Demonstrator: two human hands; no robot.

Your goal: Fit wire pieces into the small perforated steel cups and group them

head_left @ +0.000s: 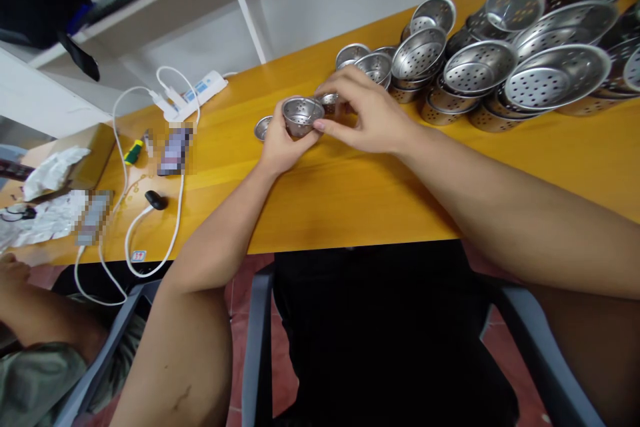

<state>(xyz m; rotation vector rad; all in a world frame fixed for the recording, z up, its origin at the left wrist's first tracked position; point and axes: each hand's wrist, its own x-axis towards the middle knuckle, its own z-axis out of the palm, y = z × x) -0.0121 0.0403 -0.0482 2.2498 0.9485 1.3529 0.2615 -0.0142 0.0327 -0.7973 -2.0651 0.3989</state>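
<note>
Fingers of my left hand (283,145) wrap round a small perforated metal cup (301,113) above the wooden table. My right hand (357,107) is curved over the cup's right side, its thumb touching the rim. Behind the right fingers, another small metal cup (329,102) partly shows. Just left of my left hand, a further small cup (262,128) is partly hidden. Several perforated cups of growing size, many stacked, stand to the right, among them a medium one (420,53) and a large one (555,77).
On the left of the table (320,213) lie a white power strip (203,95) with cables, a phone (175,150), a second phone (94,217), a black plug-like object (156,199) and a cardboard box (95,157). Another person's arm (45,313) is at the lower left.
</note>
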